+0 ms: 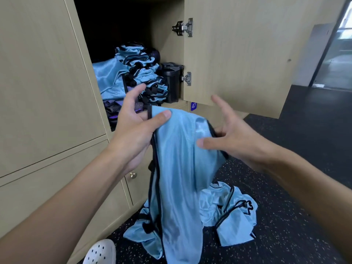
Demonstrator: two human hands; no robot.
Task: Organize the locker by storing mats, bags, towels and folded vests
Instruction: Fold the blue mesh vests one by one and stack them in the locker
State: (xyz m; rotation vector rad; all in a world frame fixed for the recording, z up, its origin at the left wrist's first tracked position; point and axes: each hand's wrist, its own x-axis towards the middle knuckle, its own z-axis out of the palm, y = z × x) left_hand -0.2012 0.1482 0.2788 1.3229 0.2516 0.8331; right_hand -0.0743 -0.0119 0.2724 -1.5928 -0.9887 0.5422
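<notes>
The locker [167, 44] stood open, its door [247, 54] swung out to the right. Inside it sat a tall pile of folded vests [142, 73], blue with black edges. Left of that pile, still inside the locker, lay a flat blue cloth [109, 79]. Under it were some dark and purple things [114, 110]; I could not tell what they were. At the right side of the locker, close to the door hinges, stood a black tub [171, 82]. What was in the tub did not show.

Just in front of the locker, a person held up a blue vest [177, 168]. It hung down long, and its end reached the floor. The left hand [133, 130] pinched the top corner of the vest, the thumb pressed on the cloth and the fingers behind it. The right hand [234, 134] was spread wide with straight fingers, and its thumb lay on the other top edge of the vest.

On the floor [295, 187] below the locker lay a messy heap of more blue vests [228, 212]. A white shoe [101, 252] stood near the heap. A small blue tag [193, 106] with 47 on it sat just under the locker.
</notes>
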